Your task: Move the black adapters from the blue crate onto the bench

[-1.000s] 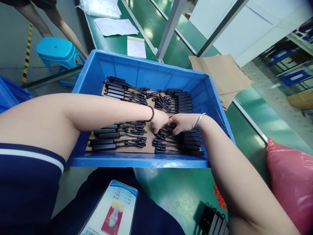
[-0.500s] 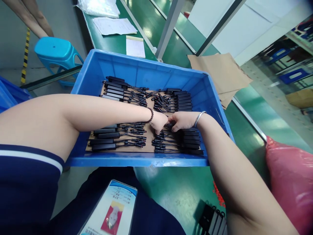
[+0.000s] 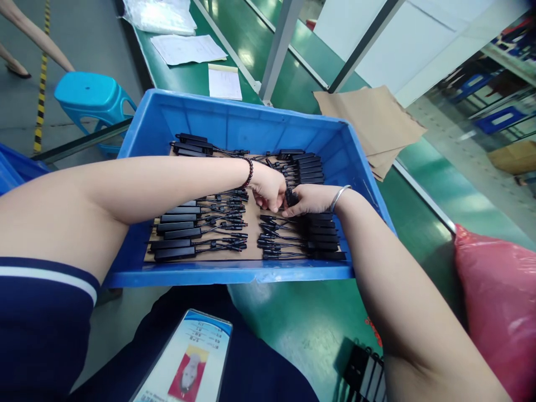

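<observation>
Black adapters (image 3: 181, 233) are lying in 2 groups inside a blue bin (image 3: 226, 277).
At right, the right hand (image 3: 310, 199) is clasping cables (image 3: 291, 196); the left hand (image 3: 270, 184) is hovering beside it, its hold unclear.

Black connectors (image 3: 291, 197) gripped in right hand (image 3: 309, 199); left hand (image 3: 270, 187) held just beside. Black adapters (image 3: 179, 226) laid in two columns on cardboard (image 3: 253, 234) inside blue bin (image 3: 230, 277).
</observation>
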`<state>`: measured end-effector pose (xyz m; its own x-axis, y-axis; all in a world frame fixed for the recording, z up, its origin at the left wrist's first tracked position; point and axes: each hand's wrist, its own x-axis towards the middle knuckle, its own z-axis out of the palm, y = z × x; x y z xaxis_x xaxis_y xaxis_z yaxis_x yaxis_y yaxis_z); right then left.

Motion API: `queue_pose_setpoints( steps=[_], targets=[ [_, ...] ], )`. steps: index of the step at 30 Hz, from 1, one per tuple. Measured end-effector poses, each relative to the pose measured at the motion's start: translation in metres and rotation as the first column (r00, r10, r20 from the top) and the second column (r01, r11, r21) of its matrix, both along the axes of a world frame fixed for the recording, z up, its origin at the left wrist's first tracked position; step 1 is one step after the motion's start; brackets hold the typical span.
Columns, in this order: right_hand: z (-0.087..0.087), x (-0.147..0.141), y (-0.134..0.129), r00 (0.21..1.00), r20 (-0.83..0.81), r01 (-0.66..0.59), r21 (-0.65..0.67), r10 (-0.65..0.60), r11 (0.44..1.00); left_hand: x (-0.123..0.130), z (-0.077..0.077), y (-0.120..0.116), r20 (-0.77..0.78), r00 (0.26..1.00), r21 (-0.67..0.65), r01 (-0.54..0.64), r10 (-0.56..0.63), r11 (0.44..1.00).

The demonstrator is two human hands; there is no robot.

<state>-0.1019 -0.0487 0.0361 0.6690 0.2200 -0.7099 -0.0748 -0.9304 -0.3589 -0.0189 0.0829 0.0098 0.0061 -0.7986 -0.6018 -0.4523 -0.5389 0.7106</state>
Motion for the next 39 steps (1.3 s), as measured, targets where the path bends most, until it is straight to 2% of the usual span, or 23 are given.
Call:
queue_pose_setpoints(
  steps=[2, 5, 8, 10, 16, 23, 30, 32, 34, 36, 39],
  targets=[
    [-0.001, -0.001, -0.003, 0.997, -0.046, 0.062, 0.053, -0.059, 0.997, -0.003, -0.006, 0.001, 0.045, 0.994, 0.029, 0.094, -0.096, 0.995],
    [-0.001, -0.002, -0.005, 0.993, -0.074, 0.099, 0.111, -0.092, 0.989, -0.013, -0.012, 0.002, 0.195, 0.967, -0.027, 0.172, -0.164, 0.985],
    [0.001, -0.002, -0.006, 0.992, -0.083, 0.104, 0.133, -0.094, 0.986, -0.023, -0.009, 0.003, 0.416, 0.887, -0.068, 0.252, -0.202, 0.965],
    [0.003, -0.003, -0.006, 0.992, -0.084, 0.11, 0.147, -0.098, 0.983, -0.027, -0.005, 0.003, 0.502, 0.833, -0.057, 0.299, -0.231, 0.953],
    [0.006, -0.003, -0.007, 0.993, -0.056, 0.108, 0.156, -0.101, 0.982, -0.027, 0.001, 0.004, 0.555, 0.786, -0.09, 0.383, -0.272, 0.919],
    [0.005, -0.001, -0.003, 1.0, -0.008, 0.009, 0.062, -0.008, 0.998, -0.042, 0.003, 0.006, 0.626, 0.685, -0.005, 0.482, -0.373, 0.876],
    [0.001, -0.002, -0.004, 1.0, -0.006, 0.011, 0.031, -0.011, 0.999, -0.041, -0.001, 0.004, 0.462, 0.824, 0.03, 0.356, -0.329, 0.934],
    [-0.001, -0.001, -0.004, 1.0, -0.006, 0.001, 0.024, 0.0, 1.0, -0.036, -0.004, 0.003, 0.33, 0.918, 0.038, 0.219, -0.219, 0.975],
    [-0.002, 0.0, -0.004, 1.0, 0.001, -0.022, 0.01, 0.022, 1.0, -0.029, -0.006, 0.001, 0.156, 0.987, 0.054, 0.034, -0.042, 0.998],
    [-0.002, 0.0, -0.003, 0.999, 0.015, -0.045, -0.002, 0.045, 0.999, -0.022, -0.005, -0.001, 0.022, 0.992, 0.04, -0.122, 0.121, 0.992],
    [-0.003, 0.001, -0.001, 0.998, 0.027, -0.065, 0.013, 0.064, 0.998, -0.011, 0.0, -0.003, -0.103, 0.965, -0.015, -0.243, 0.24, 0.97]
  ],
)
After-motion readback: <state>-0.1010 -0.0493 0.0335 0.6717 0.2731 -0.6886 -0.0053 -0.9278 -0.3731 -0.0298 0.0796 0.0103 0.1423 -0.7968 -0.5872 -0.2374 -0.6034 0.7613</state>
